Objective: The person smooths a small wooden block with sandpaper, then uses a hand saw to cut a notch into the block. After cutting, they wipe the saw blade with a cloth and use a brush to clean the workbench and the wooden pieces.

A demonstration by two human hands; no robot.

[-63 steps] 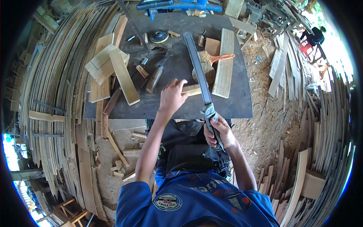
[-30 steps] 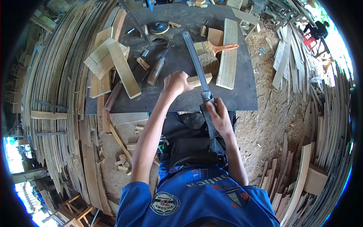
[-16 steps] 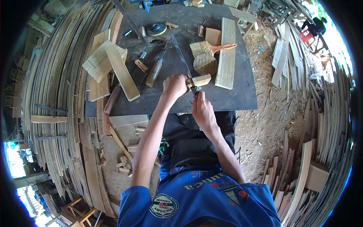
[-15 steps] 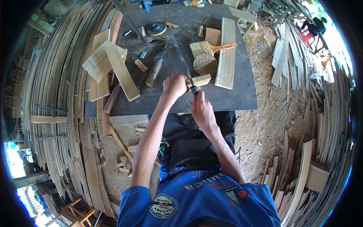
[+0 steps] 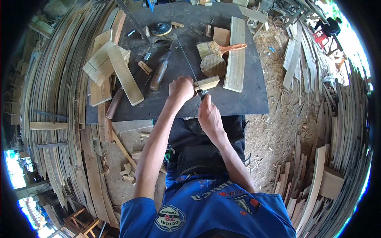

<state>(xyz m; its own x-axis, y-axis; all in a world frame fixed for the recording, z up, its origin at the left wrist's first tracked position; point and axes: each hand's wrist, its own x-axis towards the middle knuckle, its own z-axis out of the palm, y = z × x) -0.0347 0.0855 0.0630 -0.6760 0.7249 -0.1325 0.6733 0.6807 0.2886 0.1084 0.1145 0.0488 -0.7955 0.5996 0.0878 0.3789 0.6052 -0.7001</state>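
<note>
My left hand (image 5: 182,89) pinches the wood block (image 5: 208,83), nearside of the round disc (image 5: 213,66) | block axis: left–right | my right hand (image 5: 209,115), farther from block, grips the long-bladed tool (image 5: 202,93)

Dark tabletop (image 5: 238,105), wood-handled tool (image 5: 158,75), pale board (image 5: 235,59), black disc (image 5: 161,28)

Pale tan wood block (image 5: 209,83), grey blade (image 5: 185,55), dark grey surface (image 5: 248,104) with paler smudges.
Paintbrush (image 5: 233,47): orange-brown handle, cream bristles; round wood piece (image 5: 213,66) brown, fine-lined; plank (image 5: 235,55) yellowish tan, streaky grain; chisel handle (image 5: 159,76) brown; flat disc (image 5: 161,28) black, tan edge; shirt (image 5: 216,216) blue, white lettering, red bits, black-and-cream round badge (image 5: 170,218); trousers (image 5: 204,158) black; seat (image 5: 320,38) red; floor (image 5: 274,131) dusty tan.
</note>
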